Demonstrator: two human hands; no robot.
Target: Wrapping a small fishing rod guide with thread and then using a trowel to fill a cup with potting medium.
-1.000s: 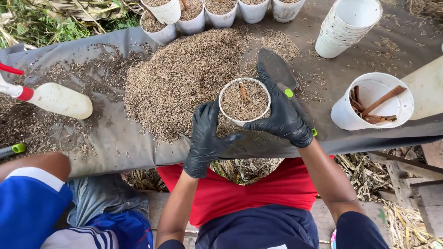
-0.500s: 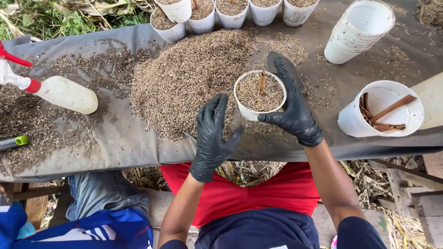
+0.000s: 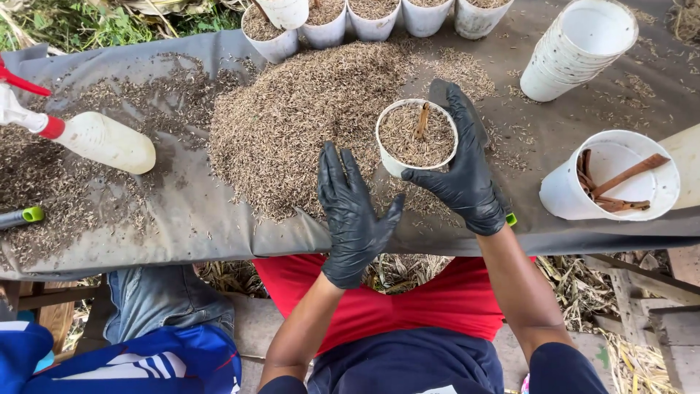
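Note:
A white cup point(image 3: 415, 138) full of dry husk stands on the grey sheet point(image 3: 197, 219) at the edge of a big husk pile point(image 3: 292, 124). A brown stick point(image 3: 421, 120) pokes up from its filling. My right hand point(image 3: 463, 171), in a black glove, wraps the cup's right side. My left hand point(image 3: 354, 215), also gloved, hovers flat with fingers spread just below and left of the cup, touching nothing. A dark trowel blade point(image 3: 440, 91) shows beyond my right fingertips, and its green handle end point(image 3: 512, 219) shows by my wrist.
A row of filled white cups point(image 3: 372, 18) lines the far edge. Stacked white cups point(image 3: 580, 47) lie at the back right, above a cup of brown sticks point(image 3: 609, 179). A spray bottle point(image 3: 102, 140) lies at left. Another person's leg in blue clothing point(image 3: 168, 357) is at lower left.
My left hand has come off the cup and drawn back toward me with fingers spread. My right hand has stayed on the cup.

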